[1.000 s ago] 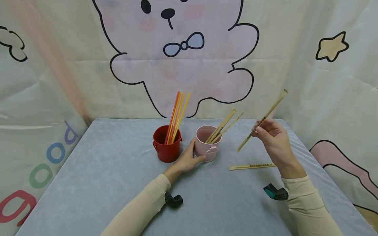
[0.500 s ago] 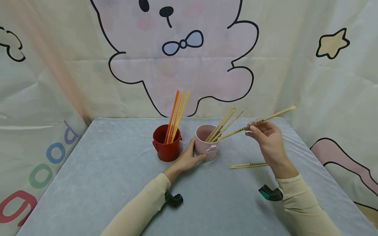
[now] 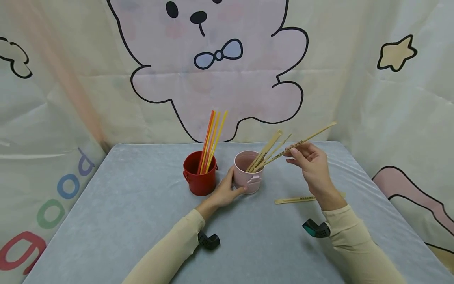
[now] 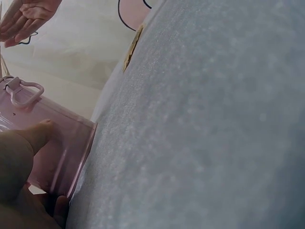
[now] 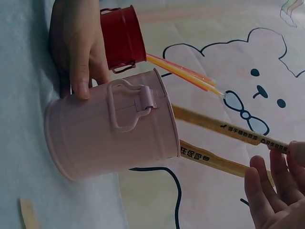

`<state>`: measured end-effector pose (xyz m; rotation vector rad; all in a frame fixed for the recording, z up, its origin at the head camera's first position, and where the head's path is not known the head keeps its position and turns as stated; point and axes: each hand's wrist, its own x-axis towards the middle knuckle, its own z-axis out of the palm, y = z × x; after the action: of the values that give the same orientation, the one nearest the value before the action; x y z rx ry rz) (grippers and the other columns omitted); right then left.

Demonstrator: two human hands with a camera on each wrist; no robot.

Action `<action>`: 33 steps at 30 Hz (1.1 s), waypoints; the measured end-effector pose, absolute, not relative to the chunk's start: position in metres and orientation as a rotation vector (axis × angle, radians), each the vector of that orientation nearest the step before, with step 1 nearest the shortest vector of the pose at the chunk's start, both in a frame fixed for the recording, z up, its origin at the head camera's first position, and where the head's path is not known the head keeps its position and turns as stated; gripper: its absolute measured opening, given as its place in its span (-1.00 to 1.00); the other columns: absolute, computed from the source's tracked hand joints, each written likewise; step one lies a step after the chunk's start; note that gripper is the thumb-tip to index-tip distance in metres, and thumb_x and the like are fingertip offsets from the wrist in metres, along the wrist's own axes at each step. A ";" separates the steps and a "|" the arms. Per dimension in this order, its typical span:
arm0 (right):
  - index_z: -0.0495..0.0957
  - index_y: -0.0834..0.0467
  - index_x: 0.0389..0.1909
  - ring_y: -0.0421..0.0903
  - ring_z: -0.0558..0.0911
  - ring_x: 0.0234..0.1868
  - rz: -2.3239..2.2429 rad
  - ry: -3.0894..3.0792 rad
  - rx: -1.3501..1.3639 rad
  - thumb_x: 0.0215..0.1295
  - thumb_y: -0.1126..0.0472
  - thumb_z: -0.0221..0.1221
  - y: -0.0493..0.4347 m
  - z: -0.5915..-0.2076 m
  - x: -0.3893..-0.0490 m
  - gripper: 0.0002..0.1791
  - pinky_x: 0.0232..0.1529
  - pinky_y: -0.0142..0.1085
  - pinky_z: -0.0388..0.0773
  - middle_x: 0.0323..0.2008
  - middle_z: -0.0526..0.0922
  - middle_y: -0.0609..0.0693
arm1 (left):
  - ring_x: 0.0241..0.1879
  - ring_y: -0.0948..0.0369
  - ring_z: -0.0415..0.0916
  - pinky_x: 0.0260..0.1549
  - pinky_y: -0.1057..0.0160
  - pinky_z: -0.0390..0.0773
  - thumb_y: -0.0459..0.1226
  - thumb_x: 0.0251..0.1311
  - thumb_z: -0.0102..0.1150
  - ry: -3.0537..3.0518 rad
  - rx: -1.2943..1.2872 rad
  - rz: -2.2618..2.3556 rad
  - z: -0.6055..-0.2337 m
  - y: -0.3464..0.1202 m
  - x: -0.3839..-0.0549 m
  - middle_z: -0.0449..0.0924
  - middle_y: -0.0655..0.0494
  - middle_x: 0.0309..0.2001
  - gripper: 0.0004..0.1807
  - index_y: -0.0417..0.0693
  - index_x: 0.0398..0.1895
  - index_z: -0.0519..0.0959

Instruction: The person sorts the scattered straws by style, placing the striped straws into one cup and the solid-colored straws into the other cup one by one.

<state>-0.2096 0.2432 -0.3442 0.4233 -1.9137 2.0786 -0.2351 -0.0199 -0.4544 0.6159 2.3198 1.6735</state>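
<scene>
My left hand (image 3: 223, 192) holds the small pink metal bucket (image 3: 244, 180) low on its side, thumb against the front. Several paper-wrapped straws (image 3: 269, 145) lean inside that bucket toward the right. Between thumb and fingers my right hand (image 3: 313, 167) pinches another wrapped straw (image 3: 317, 133), slanted, its lower end at the bucket's mouth. In the right wrist view the held straw (image 5: 228, 128) shows printed dark lettering and reaches the rim, where its tip is hidden. One more wrapped straw (image 3: 295, 200) lies on the table below my right hand, partly covered by the wrist.
Left of the pink bucket stands a red bucket (image 3: 200, 184) holding several orange and yellow straws (image 3: 212, 138). A grey-blue cloth covers the table (image 3: 117, 205). Behind it hangs a curtain (image 3: 326, 90) with a cartoon bear print.
My right hand has moved left and tipped the wrapped straw from steep to slanted, bringing its lower end to the pink bucket's mouth. My left hand keeps its hold on the bucket.
</scene>
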 end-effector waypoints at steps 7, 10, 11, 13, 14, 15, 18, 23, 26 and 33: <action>0.60 0.14 -0.24 -0.25 0.77 -0.21 2.090 -1.910 0.360 0.42 0.32 0.20 0.236 -0.341 -0.218 -0.96 -0.18 -0.38 0.73 -0.29 0.73 -0.13 | 0.61 0.13 -0.05 0.60 -0.02 -0.02 -0.21 0.31 0.29 2.336 0.608 1.656 -0.452 -0.021 -0.237 0.04 0.07 0.60 -0.04 0.08 0.62 -0.11; 0.60 0.14 -0.24 -0.24 0.77 -0.22 2.125 -1.910 0.336 0.42 0.33 0.19 0.234 -0.343 -0.218 -0.95 -0.18 -0.37 0.73 -0.30 0.74 -0.14 | 0.61 0.11 -0.04 0.59 -0.03 -0.01 -0.22 0.31 0.30 2.342 0.610 1.654 -0.453 -0.022 -0.238 0.05 0.05 0.59 -0.04 0.07 0.61 -0.09; 0.60 0.14 -0.23 -0.24 0.77 -0.22 2.124 -1.921 0.329 0.42 0.33 0.19 0.233 -0.344 -0.218 -0.95 -0.17 -0.37 0.73 -0.30 0.74 -0.14 | 0.61 0.11 -0.04 0.59 -0.04 -0.01 -0.22 0.31 0.30 2.342 0.613 1.653 -0.454 -0.022 -0.238 0.05 0.05 0.59 -0.04 0.06 0.61 -0.09; 0.60 0.15 -0.23 -0.25 0.77 -0.23 2.111 -1.956 0.315 0.42 0.33 0.19 0.232 -0.347 -0.217 -0.96 -0.17 -0.37 0.73 -0.31 0.75 -0.16 | 0.61 0.10 -0.04 0.59 -0.04 -0.01 -0.23 0.31 0.30 2.344 0.624 1.652 -0.456 -0.021 -0.238 0.05 0.04 0.59 -0.05 0.05 0.61 -0.09; 0.60 0.15 -0.22 -0.25 0.77 -0.23 2.101 -1.978 0.310 0.43 0.33 0.19 0.232 -0.348 -0.217 -0.96 -0.17 -0.37 0.73 -0.32 0.75 -0.17 | 0.61 0.11 -0.04 0.59 -0.04 -0.01 -0.23 0.31 0.29 2.345 0.633 1.650 -0.457 -0.021 -0.238 0.05 0.04 0.59 -0.06 0.05 0.61 -0.08; 0.59 0.17 -0.20 -0.26 0.77 -0.23 2.093 -2.000 0.312 0.43 0.33 0.18 0.232 -0.349 -0.217 -0.97 -0.17 -0.38 0.73 -0.31 0.76 -0.17 | 0.61 0.12 -0.04 0.59 -0.02 -0.01 -0.23 0.31 0.29 2.343 0.636 1.648 -0.458 -0.020 -0.238 0.05 0.05 0.59 -0.05 0.05 0.61 -0.09; 0.57 0.22 -0.15 -0.28 0.75 -0.21 2.063 -2.087 0.342 0.44 0.32 0.17 0.231 -0.351 -0.218 -0.94 -0.15 -0.40 0.72 -0.28 0.75 -0.20 | 0.61 0.12 -0.05 0.60 -0.02 -0.02 -0.24 0.31 0.29 2.332 0.654 1.666 -0.458 -0.019 -0.238 0.05 0.04 0.59 -0.05 0.05 0.61 -0.10; 0.56 0.28 -0.12 -0.29 0.74 -0.22 2.020 -2.195 0.356 0.46 0.27 0.17 0.224 -0.360 -0.221 -0.87 -0.16 -0.42 0.71 -0.30 0.74 -0.22 | 0.61 0.14 -0.05 0.60 -0.01 -0.02 -0.24 0.31 0.30 2.318 0.627 1.681 -0.457 -0.020 -0.237 0.04 0.08 0.60 -0.03 0.09 0.62 -0.11; 0.55 0.35 -0.12 -0.31 0.72 -0.25 1.990 -2.241 0.341 0.47 0.26 0.17 0.218 -0.367 -0.222 -0.81 -0.18 -0.43 0.69 -0.34 0.72 -0.23 | 0.61 0.12 -0.05 0.60 -0.04 -0.03 -0.24 0.31 0.30 2.319 0.623 1.683 -0.457 -0.020 -0.236 0.04 0.07 0.60 -0.04 0.09 0.61 -0.09; 0.59 0.46 -0.11 -0.33 0.60 -0.29 1.714 -2.370 0.289 0.42 0.28 0.21 0.211 -0.378 -0.227 -0.74 -0.25 -0.46 0.58 -0.32 0.69 -0.17 | 0.61 0.08 -0.04 0.59 -0.11 -0.03 -0.21 0.32 0.29 2.309 0.623 1.696 -0.457 -0.021 -0.236 0.04 0.06 0.60 -0.05 0.12 0.61 -0.08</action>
<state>-0.2269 0.2113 -0.3780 0.2888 -2.3699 1.7141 -0.2358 -0.0211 -0.4566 0.6229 2.3086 1.6961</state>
